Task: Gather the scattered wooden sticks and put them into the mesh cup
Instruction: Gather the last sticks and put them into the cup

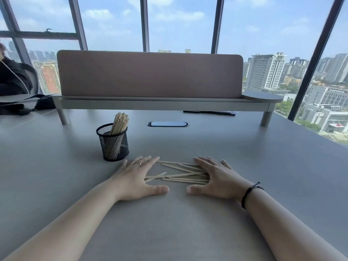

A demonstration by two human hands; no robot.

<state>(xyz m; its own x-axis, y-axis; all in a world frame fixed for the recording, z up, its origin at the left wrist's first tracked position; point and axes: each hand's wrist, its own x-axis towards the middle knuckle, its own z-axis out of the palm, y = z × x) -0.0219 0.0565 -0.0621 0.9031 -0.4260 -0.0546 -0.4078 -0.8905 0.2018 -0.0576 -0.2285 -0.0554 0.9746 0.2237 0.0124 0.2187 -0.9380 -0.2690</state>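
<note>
My left hand (138,178) and right hand (214,178) flat, fingers spread, flanking sticks (180,173) on grey counter (244,166), cup (114,146) toward far left, windows (180,21) beyond.

Left hand (138,177) flat, right hand (214,178) flat (fingers spread), thumbs pointing inward

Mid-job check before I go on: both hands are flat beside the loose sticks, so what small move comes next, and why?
Probably slide the left hand and right hand inward to bunch the loose sticks. They lie crisscrossed flat on the table, neither hand grips any, and the mesh cup already holds some.
</note>
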